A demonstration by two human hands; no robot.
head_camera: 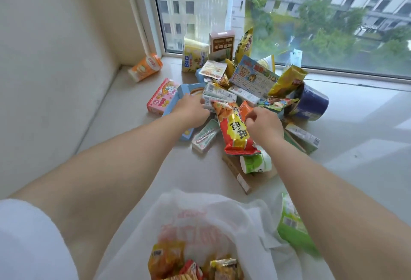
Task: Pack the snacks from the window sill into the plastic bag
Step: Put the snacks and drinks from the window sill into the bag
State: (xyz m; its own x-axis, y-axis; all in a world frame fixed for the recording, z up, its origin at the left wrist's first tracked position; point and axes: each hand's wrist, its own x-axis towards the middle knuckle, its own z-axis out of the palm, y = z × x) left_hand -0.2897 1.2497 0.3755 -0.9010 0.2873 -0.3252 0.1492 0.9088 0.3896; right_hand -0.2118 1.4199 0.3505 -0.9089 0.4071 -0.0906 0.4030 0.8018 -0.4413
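The person stands at the window sill (124,110) with both bare arms stretched out into a heap of snacks (240,93) piled against the window (289,12).

The left hand (191,109) lies on the left side of the heap, its fingers reaching onto a pale green and white carton (219,95) and a light blue box (184,93); whether it grips either one cannot be told from here. The right hand (264,125) is curled, its fingertips touching the edge of an orange packet (245,109), just beside a long red and gold bag (235,130). A firm hold is not evident. The hands are apart, with the red and gold bag between them.

The plastic bag (211,224) lies open on the sill nearest the person, white with faded red print. Several yellow and red packets (191,264) already sit inside it. A green packet (291,224) lies just beside the bag under the right forearm.

Elsewhere on the sill: a pink box (161,96) left of the heap, an orange cup (145,67) on its side in the corner, and a dark blue roll (311,104) at the right edge of the heap.
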